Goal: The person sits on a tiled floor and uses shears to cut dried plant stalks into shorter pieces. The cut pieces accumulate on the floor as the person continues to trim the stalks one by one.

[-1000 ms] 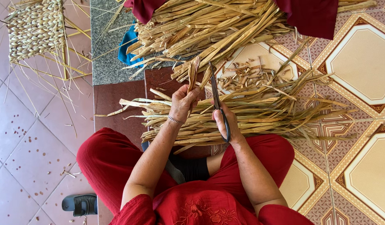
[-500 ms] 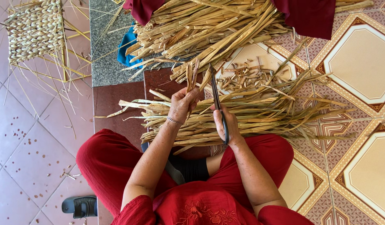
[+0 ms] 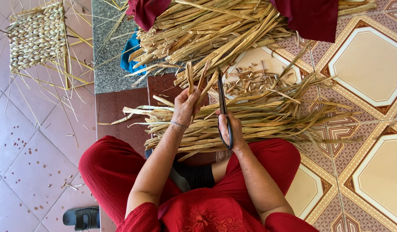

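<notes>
My left hand (image 3: pixel 184 104) grips a small bunch of dried straw stalks (image 3: pixel 194 79) that stick up from my fist. My right hand (image 3: pixel 233 129) holds black scissors (image 3: pixel 223 103) with the blades together, pointing away from me beside the stalk tips. Below both hands lies a long bundle of dried straw (image 3: pixel 267 120) across the floor in front of my red-trousered knees (image 3: pixel 108 167).
A larger heap of straw (image 3: pixel 215 30) lies farther off, partly under dark red cloth (image 3: pixel 312 17). Cut straw bits (image 3: pixel 254 79) litter the patterned tile. A woven straw mat (image 3: pixel 35 36) sits at top left, a blue cloth (image 3: pixel 129 56) on the grey stone slab, a sandal (image 3: pixel 82 218) at bottom left.
Hands and scissors stay almost in place; the stalks in my left hand stand slightly more upright beside the scissor blades.
</notes>
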